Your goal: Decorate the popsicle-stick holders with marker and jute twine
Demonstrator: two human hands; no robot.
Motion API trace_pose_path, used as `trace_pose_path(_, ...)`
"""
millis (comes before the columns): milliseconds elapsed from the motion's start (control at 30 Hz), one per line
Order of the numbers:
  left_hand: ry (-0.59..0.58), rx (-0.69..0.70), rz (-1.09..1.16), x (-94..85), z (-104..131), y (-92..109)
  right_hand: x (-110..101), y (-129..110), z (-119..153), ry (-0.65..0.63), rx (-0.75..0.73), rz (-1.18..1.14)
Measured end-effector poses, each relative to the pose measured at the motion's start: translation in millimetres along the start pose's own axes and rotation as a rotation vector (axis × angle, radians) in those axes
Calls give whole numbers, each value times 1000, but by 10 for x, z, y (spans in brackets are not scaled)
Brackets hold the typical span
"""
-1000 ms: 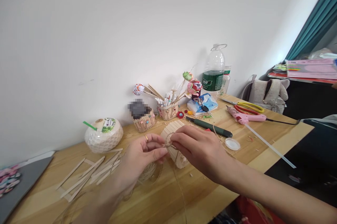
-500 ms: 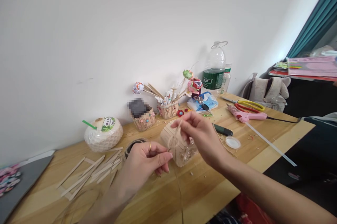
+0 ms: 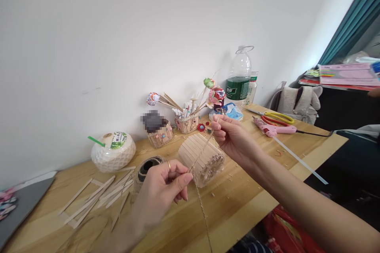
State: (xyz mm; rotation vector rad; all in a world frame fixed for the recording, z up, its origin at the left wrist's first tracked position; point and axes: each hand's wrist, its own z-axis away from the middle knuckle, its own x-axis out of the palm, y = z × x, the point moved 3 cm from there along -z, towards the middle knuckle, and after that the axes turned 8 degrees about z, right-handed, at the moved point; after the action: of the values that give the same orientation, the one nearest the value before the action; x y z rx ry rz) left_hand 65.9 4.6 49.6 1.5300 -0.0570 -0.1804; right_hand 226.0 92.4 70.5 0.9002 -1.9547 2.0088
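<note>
A length of braided twine (image 3: pixel 202 153) runs taut between my two hands. My left hand (image 3: pixel 166 183), with a gold ring, pinches it low, and the rest of the twine hangs down past the table's front edge. Higher up and to the right, my right hand (image 3: pixel 230 132) pinches the other part between thumb and fingers. Behind the twine a container covered in wooden craft sticks (image 3: pixel 192 152) lies on its side, its clear plastic end facing right. A roll of twine (image 3: pixel 138 179) stands just behind my left hand, partly hidden by it.
Loose craft sticks (image 3: pixel 97 195) lie at left, near a wrapped coconut (image 3: pixel 114 154) with a green straw. Along the wall stand a decorated stick pot (image 3: pixel 187 122) and a large plastic bottle (image 3: pixel 238 82). A pink glue gun (image 3: pixel 274 129) and scissors (image 3: pixel 279 117) lie at right.
My right hand has moved up and away from my left, and the loop of twine between them is now drawn straight. My left hand stays in nearly the same spot.
</note>
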Motion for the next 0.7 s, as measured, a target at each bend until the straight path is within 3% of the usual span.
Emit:
trace_pose_path(133, -19, 1, -9, 25, 8, -3, -65, 25, -36, -17, 48, -9)
trace_pose_path(300, -101, -111, 104, 41, -54, -68, -81, 43, 1, -64, 74, -9)
trace_pose_path(500, -108, -177, 180, -24, -66, -76, -44, 49, 66, -164, 98, -16)
trace_pose_path(700, -134, -195, 263, -13, -24, -62, 29, 80, 101, -155, 78, 129)
